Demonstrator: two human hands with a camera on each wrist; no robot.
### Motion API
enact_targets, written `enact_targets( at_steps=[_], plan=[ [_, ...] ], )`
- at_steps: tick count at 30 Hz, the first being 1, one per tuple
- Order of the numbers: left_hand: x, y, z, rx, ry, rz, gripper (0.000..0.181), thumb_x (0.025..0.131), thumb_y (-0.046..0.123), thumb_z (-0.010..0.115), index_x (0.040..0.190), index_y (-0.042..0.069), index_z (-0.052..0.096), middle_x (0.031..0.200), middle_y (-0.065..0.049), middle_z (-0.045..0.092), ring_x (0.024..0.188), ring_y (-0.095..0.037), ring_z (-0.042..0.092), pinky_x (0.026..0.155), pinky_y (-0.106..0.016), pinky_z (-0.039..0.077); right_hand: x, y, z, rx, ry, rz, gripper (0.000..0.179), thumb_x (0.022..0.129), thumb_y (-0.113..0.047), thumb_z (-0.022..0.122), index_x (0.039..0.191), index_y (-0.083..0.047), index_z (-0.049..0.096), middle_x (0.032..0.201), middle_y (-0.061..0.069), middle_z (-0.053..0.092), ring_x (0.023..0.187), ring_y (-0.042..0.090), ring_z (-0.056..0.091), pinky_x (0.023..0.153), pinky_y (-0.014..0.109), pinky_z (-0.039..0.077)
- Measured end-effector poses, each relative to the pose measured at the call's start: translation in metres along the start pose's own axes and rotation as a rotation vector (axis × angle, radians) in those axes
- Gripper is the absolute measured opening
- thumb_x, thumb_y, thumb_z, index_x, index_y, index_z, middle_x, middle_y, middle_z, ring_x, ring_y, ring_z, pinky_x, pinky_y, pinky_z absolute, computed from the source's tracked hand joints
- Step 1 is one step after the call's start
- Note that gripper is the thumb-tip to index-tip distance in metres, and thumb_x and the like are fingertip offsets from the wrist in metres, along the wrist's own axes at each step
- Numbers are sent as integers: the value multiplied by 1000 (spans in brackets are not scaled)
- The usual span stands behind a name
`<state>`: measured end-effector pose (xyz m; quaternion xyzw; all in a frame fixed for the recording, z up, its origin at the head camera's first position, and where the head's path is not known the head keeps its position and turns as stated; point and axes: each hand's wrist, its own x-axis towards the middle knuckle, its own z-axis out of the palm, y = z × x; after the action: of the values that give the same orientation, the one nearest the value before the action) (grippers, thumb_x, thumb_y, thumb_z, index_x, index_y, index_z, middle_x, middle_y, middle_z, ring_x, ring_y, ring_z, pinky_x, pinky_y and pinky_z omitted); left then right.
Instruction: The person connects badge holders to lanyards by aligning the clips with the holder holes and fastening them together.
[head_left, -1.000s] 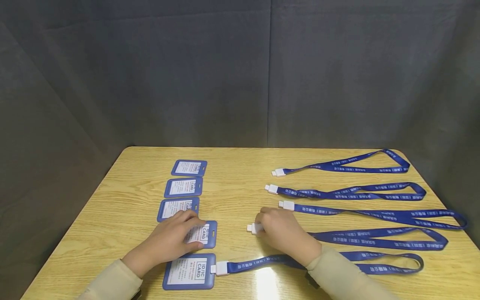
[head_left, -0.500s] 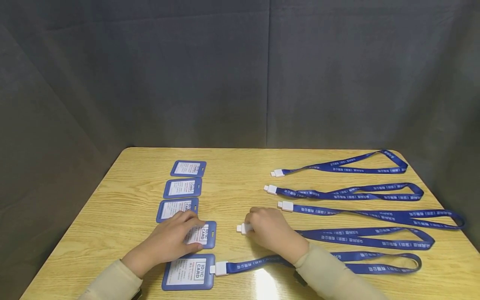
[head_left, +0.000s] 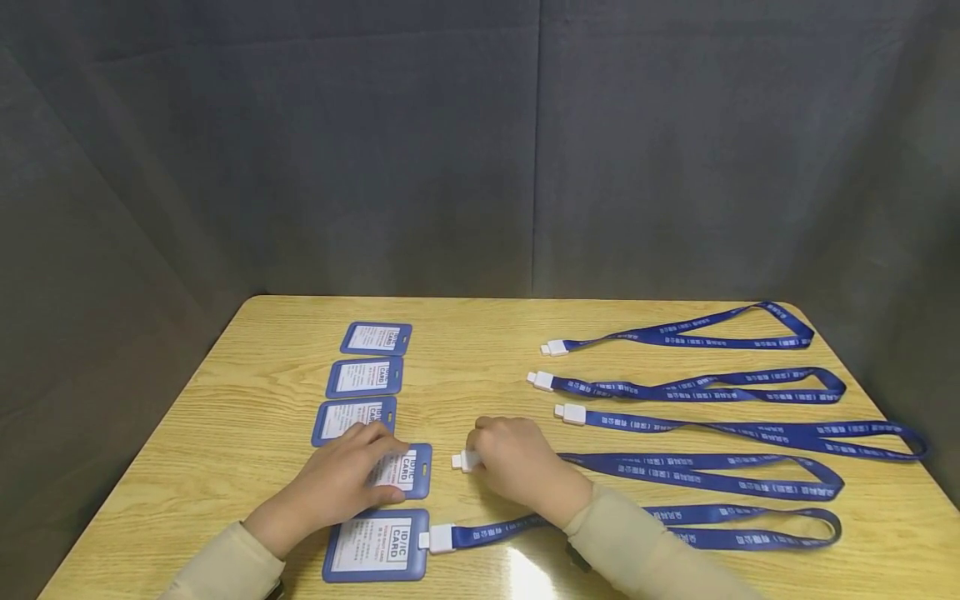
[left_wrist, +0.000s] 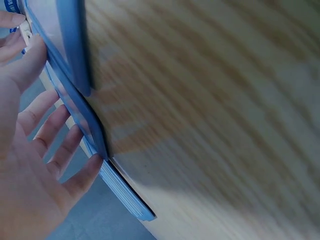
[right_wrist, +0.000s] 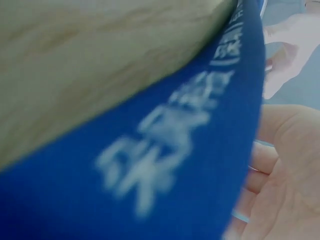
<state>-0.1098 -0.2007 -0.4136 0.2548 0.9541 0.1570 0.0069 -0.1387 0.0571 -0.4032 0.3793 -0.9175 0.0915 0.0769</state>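
My left hand [head_left: 337, 483] rests on a blue ID card holder [head_left: 423, 471], covering its left part. In the left wrist view its fingers [left_wrist: 55, 135] are spread and fairly straight against the blue edges. My right hand [head_left: 525, 462] pinches a blue lanyard [head_left: 720, 475] by its white plastic clip [head_left: 461, 461]. The clip's tip points left, a short gap from the holder's slotted end. In the right wrist view the printed strap [right_wrist: 165, 145] runs close to the camera and hides part of the right hand [right_wrist: 295, 165]. Its fingertips are hidden there.
Below, a card holder [head_left: 375, 550] is joined to a lanyard with a white clip [head_left: 441, 539]; my right forearm crosses its strap. More card holders [head_left: 363, 377] lie in a column farther back. Several lanyards [head_left: 675, 389] lie to the right on the wooden table [head_left: 465, 333].
My right hand has slid left along the table, drawing the lanyard and its clip closer to the card holder under my left hand. The left hand has stayed in place.
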Motion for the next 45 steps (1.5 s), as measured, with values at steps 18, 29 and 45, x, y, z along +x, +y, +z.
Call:
enact_targets(
  at_steps=[18,29,45],
  plan=[
    [3,5,1,68,13,-48,62,69,43,85,122,15,70,103,10,59,85,-9,46,70,-27,47,13,-21,4,-30,7,-37,10,72,-9,81,79,-12,74,73,-4,60,61,9,55,52,22,46],
    [1,12,3,54,53,-58,58,70,35,86,121,11,70,104,6,60,88,-11,49,72,-30,50,17,-23,6,-24,-11,-73,7,76,-9,81,80,-10,75,71,-2,61,61,9,58,57,22,51],
    [0,17,12,51,42,-121,56,74,32,86,123,12,69,105,7,56,89,-13,45,68,-28,47,23,-31,8,-65,-37,-80,13,71,0,79,81,-7,74,72,0,60,63,11,58,58,22,52]
  ],
)
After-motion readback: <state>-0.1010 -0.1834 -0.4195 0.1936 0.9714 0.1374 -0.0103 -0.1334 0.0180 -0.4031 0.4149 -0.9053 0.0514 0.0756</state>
